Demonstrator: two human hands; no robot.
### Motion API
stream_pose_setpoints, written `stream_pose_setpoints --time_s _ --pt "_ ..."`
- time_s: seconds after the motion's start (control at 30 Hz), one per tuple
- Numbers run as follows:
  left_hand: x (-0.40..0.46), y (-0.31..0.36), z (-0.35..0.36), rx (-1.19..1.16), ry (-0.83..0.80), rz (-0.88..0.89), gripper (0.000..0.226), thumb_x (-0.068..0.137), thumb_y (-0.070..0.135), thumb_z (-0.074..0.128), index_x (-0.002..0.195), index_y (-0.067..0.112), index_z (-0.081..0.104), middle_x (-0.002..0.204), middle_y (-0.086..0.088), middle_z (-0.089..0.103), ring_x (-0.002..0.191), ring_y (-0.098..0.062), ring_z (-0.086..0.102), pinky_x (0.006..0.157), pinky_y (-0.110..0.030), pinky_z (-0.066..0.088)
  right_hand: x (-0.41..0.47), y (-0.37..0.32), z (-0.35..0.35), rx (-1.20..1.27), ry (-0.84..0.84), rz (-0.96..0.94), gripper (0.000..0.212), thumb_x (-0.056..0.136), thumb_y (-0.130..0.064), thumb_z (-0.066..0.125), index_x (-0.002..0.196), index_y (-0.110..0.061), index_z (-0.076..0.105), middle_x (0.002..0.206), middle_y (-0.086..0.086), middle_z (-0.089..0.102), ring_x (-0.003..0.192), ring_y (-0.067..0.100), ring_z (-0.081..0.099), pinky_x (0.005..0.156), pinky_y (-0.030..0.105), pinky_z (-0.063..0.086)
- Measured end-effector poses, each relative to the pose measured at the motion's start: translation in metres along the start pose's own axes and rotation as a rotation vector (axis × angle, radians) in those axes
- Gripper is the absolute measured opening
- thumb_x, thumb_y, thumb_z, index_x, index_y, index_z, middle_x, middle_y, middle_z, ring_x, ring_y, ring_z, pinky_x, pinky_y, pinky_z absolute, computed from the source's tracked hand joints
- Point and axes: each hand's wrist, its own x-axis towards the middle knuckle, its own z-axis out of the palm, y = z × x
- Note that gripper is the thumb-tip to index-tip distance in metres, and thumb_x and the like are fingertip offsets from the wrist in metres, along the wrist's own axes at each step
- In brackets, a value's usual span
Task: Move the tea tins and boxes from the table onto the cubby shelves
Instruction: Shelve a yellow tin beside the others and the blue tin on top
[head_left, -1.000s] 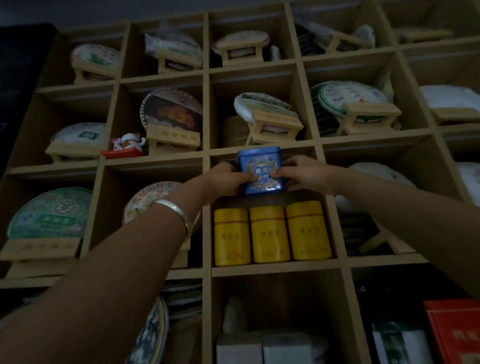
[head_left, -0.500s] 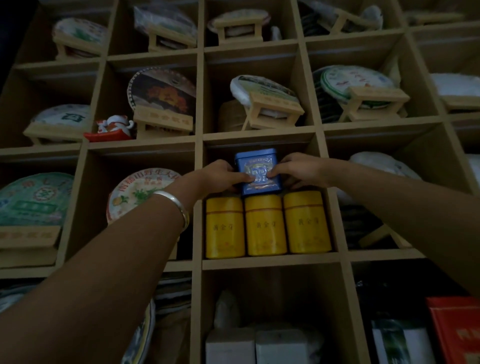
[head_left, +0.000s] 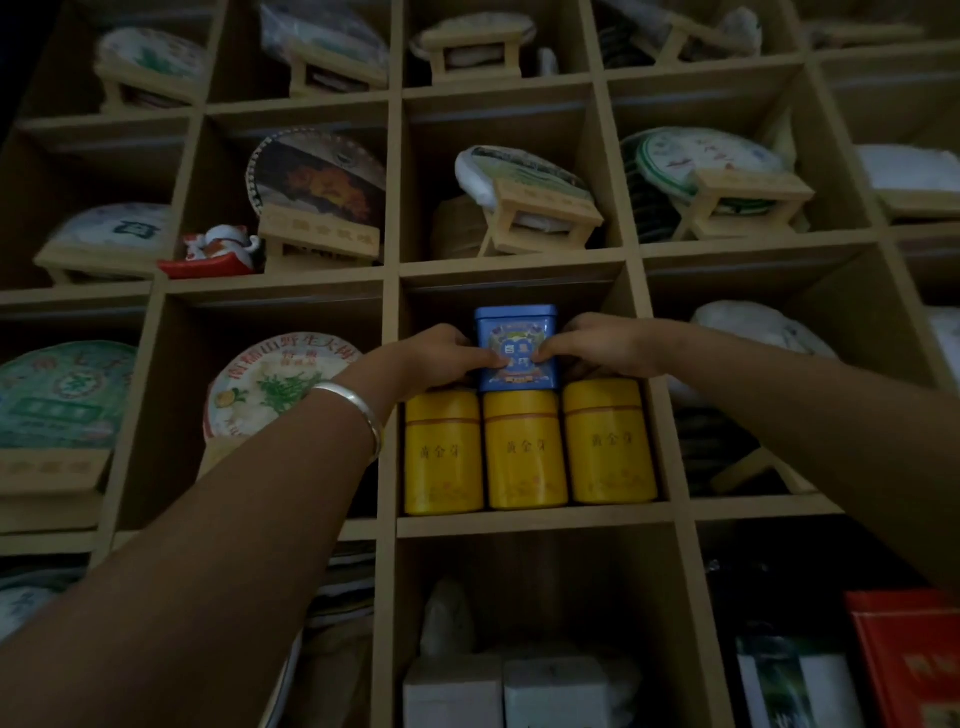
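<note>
A small blue tea tin (head_left: 515, 332) with a printed label rests upright on top of the middle one of three yellow tea tins (head_left: 524, 450), which stand in a row in the centre cubby of the wooden cubby shelf (head_left: 524, 526). My left hand (head_left: 441, 357) grips the blue tin's left side with its thumb on the front. On the tin's right side my right hand (head_left: 602, 347) holds it the same way. A silver bangle circles my left wrist.
Round wrapped tea cakes on small wooden stands (head_left: 540, 213) fill the neighbouring cubbies. A red and white cat figurine (head_left: 215, 252) sits up left. White boxes (head_left: 501, 688) stand in the cubby below, and a red box (head_left: 906, 660) is at lower right.
Both hands have pushed the blue tin back into the cubby and lowered it onto the yellow tins. The view has moved closer to the shelf.
</note>
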Motion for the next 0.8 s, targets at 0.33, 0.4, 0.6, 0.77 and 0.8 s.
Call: stream_pose_setpoints --time_s 0.33,0.4,0.6,0.77,0.8 --pt "0.004 -0.003 -0.004 0.013 0.015 -0.034 0.044 0.082 0.040 0.070 0.114 0.012 0.061 0.108 -0.006 0.068 0.099 -0.020 0.066 0.091 -0.040 0.053 0.012 0.000 0.004 -0.002 0.007 0.000 0.042 0.079 -0.045 0.069 0.112 -0.021 0.060 0.106 0.001 0.070 0.094 0.018 0.068 0.072 0.033 0.052" --pt "0.005 -0.004 -0.004 0.010 0.016 -0.034 0.040 0.082 0.040 0.070 0.110 0.013 0.062 0.107 -0.005 0.068 0.097 -0.019 0.066 0.089 -0.039 0.054 0.013 0.001 0.005 -0.003 0.012 0.001 0.038 0.079 -0.046 0.069 0.108 -0.022 0.061 0.106 0.000 0.070 0.094 0.018 0.068 0.072 0.033 0.052" --pt "0.007 -0.005 -0.004 0.023 0.029 -0.053 0.035 0.079 0.044 0.072 0.101 0.019 0.062 0.101 -0.002 0.068 0.092 -0.017 0.066 0.072 -0.031 0.052 0.010 0.000 0.005 0.012 -0.009 0.007 0.040 0.081 -0.047 0.068 0.112 -0.021 0.061 0.107 0.001 0.070 0.094 0.018 0.068 0.069 0.033 0.050" --pt "0.007 -0.003 -0.002 0.015 0.016 -0.048 0.037 0.077 0.043 0.074 0.103 0.020 0.060 0.102 -0.001 0.067 0.092 -0.015 0.066 0.069 -0.029 0.052 0.008 -0.005 0.008 0.012 0.006 0.017 0.053 0.079 -0.048 0.068 0.120 -0.017 0.057 0.111 0.003 0.068 0.099 0.021 0.065 0.074 0.035 0.050" --pt "0.007 -0.002 -0.001 0.017 0.014 -0.045 0.040 0.077 0.043 0.074 0.106 0.019 0.060 0.104 -0.001 0.066 0.092 -0.015 0.065 0.069 -0.029 0.052 0.007 -0.005 0.008 0.017 0.013 0.017 0.055 0.078 -0.048 0.069 0.122 -0.016 0.056 0.112 0.004 0.067 0.100 0.021 0.064 0.076 0.035 0.050"
